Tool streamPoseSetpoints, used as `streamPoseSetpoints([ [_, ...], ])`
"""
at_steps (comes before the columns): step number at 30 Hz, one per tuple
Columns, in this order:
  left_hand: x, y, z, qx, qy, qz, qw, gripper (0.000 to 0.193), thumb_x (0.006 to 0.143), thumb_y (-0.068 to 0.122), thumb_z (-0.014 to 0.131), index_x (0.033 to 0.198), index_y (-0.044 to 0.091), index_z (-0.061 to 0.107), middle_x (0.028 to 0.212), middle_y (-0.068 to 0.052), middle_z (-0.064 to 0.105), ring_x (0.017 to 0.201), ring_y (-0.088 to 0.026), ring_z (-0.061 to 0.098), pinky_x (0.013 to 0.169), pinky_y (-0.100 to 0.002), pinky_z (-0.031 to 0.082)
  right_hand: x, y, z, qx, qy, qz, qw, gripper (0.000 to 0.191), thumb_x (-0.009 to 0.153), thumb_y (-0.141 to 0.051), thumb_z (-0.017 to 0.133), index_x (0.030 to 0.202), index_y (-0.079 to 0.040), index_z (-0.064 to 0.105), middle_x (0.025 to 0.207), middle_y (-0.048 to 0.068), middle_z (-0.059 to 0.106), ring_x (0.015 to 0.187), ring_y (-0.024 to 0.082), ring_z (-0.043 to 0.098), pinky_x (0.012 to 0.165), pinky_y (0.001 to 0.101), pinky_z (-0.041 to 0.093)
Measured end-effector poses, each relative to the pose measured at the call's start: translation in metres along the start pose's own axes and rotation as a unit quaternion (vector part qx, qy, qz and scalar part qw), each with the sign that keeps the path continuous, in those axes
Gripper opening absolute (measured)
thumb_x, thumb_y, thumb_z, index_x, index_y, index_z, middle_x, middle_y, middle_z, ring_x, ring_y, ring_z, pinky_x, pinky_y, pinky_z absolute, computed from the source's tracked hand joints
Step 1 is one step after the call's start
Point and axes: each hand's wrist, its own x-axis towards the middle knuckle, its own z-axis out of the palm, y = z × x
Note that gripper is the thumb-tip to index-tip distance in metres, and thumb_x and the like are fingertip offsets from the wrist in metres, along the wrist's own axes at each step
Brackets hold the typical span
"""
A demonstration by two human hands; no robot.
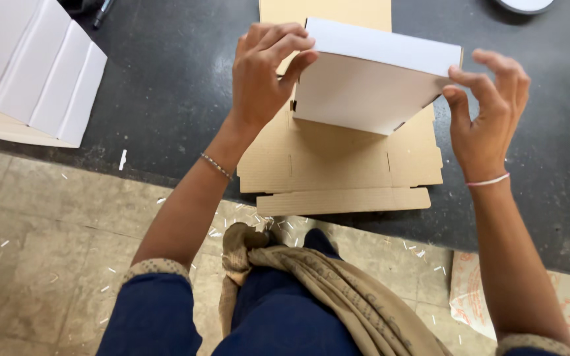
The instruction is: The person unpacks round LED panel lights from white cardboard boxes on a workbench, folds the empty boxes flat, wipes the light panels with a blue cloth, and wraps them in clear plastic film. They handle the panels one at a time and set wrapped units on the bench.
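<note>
White box point(371, 86) pinched at both ends, left hand point(262, 79) and right hand point(489, 118), fingers curled on edges. Tilted above flat cardboard point(338, 168); likely to slip if light fingertip grip loosens.

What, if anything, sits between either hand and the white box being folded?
Nothing visible does. The left hand already grips the white box at its left edge, and the right hand has its fingertips at the right edge. The flat brown cardboard lies underneath, not between.
</note>
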Motion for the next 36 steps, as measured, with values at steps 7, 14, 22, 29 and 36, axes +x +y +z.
streamPoseSetpoints([
  [7,-0.003,-0.013,0.012,-0.123,-0.028,-0.088,0.988,0.022,0.099,0.03,0.081,0.105,0.012,0.07,0.128,-0.002,0.065,0.114,-0.024,0.065,0.095,-0.042,0.056,0.006,0.007,-0.008,0.282,-0.005,0.316,0.906,0.05,0.102,-0.057,0.058,0.099,-0.009,0.072,0.136,0.008,0.06,0.115,0.016,0.055,0.087,0.0291,0.048],
  [14,-0.055,-0.018,0.042,-0.288,0.001,-0.251,0.924,0.047,0.085,0.03,0.084,0.121,0.009,0.06,0.142,-0.01,0.059,0.112,-0.026,0.073,0.092,-0.036,0.065,-0.003,-0.001,0.009,0.411,-0.098,0.244,0.873,0.077,0.105,-0.059,0.06,0.157,-0.008,0.033,0.153,0.014,0.045,0.135,0.026,0.055,0.1,0.0378,0.055],
  [22,-0.084,-0.051,0.063,-0.51,0.145,-0.47,0.706,0.01,0.098,0.014,0.069,0.097,0.005,0.065,0.11,-0.013,0.075,0.09,-0.021,0.078,0.075,-0.032,0.064,-0.012,0.005,0.025,0.45,-0.11,0.312,0.829,0.073,0.108,-0.053,0.067,0.16,-0.008,0.042,0.147,0.01,0.063,0.136,0.026,0.067,0.1,0.0389,0.06],
  [29,-0.12,-0.033,0.068,-0.161,-0.009,-0.415,0.895,0.008,0.082,0.013,0.079,0.09,0.013,0.077,0.087,-0.002,0.079,0.072,-0.009,0.073,0.066,-0.025,0.058,-0.014,0.008,0.029,0.448,-0.112,0.301,0.835,0.074,0.106,-0.054,0.067,0.158,-0.008,0.043,0.143,0.011,0.064,0.133,0.027,0.069,0.099,0.039,0.06],
  [36,-0.129,-0.036,0.09,-0.372,0.078,-0.535,0.754,0.009,0.1,0.013,0.063,0.097,0.006,0.067,0.092,-0.007,0.076,0.084,-0.013,0.075,0.068,-0.029,0.064,-0.01,0.006,0.021,0.468,-0.119,0.305,0.821,0.071,0.106,-0.052,0.067,0.157,-0.01,0.042,0.146,0.011,0.064,0.129,0.024,0.071,0.098,0.0368,0.061],
])
